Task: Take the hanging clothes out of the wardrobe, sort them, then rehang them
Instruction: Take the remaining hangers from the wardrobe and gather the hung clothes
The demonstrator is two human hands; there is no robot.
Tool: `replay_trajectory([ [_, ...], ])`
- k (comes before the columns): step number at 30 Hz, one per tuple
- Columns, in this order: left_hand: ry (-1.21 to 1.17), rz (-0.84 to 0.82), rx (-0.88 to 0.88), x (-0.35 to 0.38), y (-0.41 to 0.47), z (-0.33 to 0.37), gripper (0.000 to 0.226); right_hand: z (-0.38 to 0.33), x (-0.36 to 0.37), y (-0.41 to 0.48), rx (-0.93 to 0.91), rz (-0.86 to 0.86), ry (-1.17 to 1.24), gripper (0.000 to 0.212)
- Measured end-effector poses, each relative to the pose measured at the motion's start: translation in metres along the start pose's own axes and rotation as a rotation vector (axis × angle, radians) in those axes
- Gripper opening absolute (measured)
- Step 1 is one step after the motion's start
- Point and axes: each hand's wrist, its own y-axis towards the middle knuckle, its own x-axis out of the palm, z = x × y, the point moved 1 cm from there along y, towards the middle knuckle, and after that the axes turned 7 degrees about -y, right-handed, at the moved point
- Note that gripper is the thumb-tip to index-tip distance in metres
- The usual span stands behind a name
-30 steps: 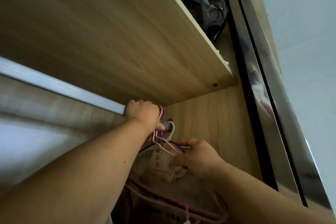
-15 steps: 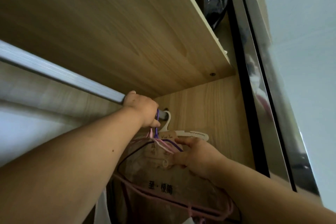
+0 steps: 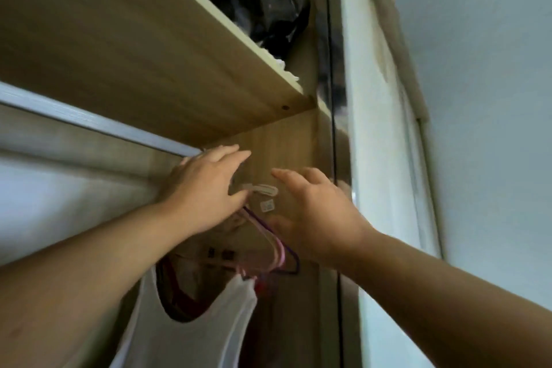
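Note:
I look up into the wardrobe. A silver hanging rail [image 3: 89, 121] runs under a wooden shelf [image 3: 143, 48]. My left hand [image 3: 206, 188] is raised at the rail's right end, fingers straight and spread, holding nothing. My right hand [image 3: 313, 212] is beside it, fingers extended and relaxed, also holding nothing. Between and below my hands hang pink and purple hangers [image 3: 277, 248] and a white plastic hanger [image 3: 261, 188]. A white sleeveless top [image 3: 185, 334] hangs below, with a beige garment cover [image 3: 233, 251] behind it. The hanger hooks are hidden by my left hand.
A black plastic bag [image 3: 257, 0] lies on the upper shelf. The wardrobe's wooden side panel [image 3: 286, 146] is just behind my hands. A dark door frame [image 3: 331, 98] and a pale wall [image 3: 493, 98] stand to the right.
My left hand let go of the hanger hooks at the rail and opened. My right hand released the hangers and rose, fingers spread. The view shifted so the white top shows.

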Motion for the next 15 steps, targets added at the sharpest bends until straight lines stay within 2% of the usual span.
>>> replay_trajectory([
  [2,-0.110,0.017,0.080,-0.009,-0.026,0.055,0.069,0.014,-0.034,-0.035,-0.024,0.035,-0.057,0.065],
  [5,-0.173,-0.015,0.196,-0.008,-0.060,0.134,0.071,0.043,-0.080,-0.096,0.036,0.036,-0.202,0.064],
  [9,-0.272,-0.149,0.340,0.024,-0.109,0.244,0.072,0.096,-0.131,-0.209,0.180,-0.147,-0.434,0.065],
  [13,-0.409,-0.288,0.495,0.062,-0.178,0.375,0.078,0.135,-0.181,-0.346,0.442,-0.343,-0.514,0.063],
  [15,-0.516,-0.422,0.553,0.071,-0.215,0.437,0.078,0.146,-0.201,-0.407,0.604,-0.394,-0.504,0.063],
])
